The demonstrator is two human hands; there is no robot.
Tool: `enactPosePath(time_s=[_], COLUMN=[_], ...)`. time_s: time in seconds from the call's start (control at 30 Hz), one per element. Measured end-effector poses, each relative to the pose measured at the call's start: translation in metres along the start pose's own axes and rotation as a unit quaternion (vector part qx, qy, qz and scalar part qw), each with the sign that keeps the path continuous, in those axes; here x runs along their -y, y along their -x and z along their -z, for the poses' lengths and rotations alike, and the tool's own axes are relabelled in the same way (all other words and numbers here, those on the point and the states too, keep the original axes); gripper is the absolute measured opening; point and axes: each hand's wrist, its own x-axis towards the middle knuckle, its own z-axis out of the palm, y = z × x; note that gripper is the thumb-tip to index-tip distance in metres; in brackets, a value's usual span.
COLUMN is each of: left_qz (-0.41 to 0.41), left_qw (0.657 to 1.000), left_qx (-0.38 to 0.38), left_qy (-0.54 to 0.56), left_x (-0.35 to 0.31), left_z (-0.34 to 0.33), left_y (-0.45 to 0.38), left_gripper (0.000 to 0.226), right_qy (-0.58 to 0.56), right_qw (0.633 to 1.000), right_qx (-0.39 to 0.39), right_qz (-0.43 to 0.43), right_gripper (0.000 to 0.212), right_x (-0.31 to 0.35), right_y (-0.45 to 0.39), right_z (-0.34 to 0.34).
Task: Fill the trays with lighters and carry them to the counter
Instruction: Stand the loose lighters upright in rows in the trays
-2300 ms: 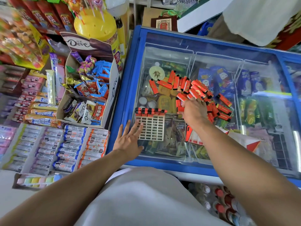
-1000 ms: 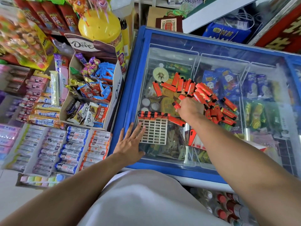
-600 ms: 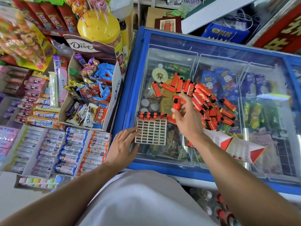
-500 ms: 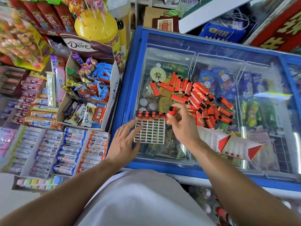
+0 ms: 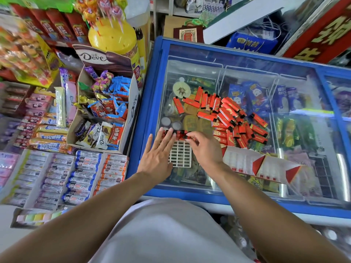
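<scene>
So everything's happening on the glass lid of the freezer, which is doing duty as a worktop, and slick glass is the first worry: nothing stops stuff from skating around on it. The lighter pile sits loose in the middle of the lid, well back from the front edge, so I'd guess it's safe unless an arm sweeps through it. The open box lies just right of the action and could get elbowed. The tray, a white grid, is near the front left of the lid with only its far row filled, so it's light and would slide or tip easily. Left hand is spread flat, fingers straight, resting over the tray's left side and touching the filled row, which looks like the only thing pinning it. Right hand is pinching a lighter at the right end of that row; if it goes in crooked, it could jam or knock its neighbours loose.
</scene>
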Motion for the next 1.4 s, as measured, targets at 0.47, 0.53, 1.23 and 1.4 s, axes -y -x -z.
enactPosePath(time_s=[0.47,0.53,1.23,1.4], left_qz=[-0.019,-0.031,-0.05,-0.067], left_qw=[0.998,0.999,0.997,0.998], left_qx=[-0.011,-0.014,0.045,0.014], left_qy=[0.053,0.032,-0.024,-0.008], left_x=[0.001,-0.001,-0.017,-0.013], left_z=[0.006,0.007,0.012,0.005], left_y=[-0.002,-0.006,-0.023,-0.021], left_gripper=[0.098,0.098,0.097,0.105], right_qy=[0.074,0.06,0.177,0.242], right_qw=[0.994,0.995,0.978,0.958], right_qx=[-0.032,-0.061,0.039,0.142], right_qz=[0.071,0.06,-0.099,-0.057], right_gripper=[0.025,0.025,0.036,0.049], right_x=[-0.002,-0.005,-0.07,-0.08], right_y=[-0.001,0.001,-0.111,-0.137], right_z=[-0.007,-0.004,0.031,0.026])
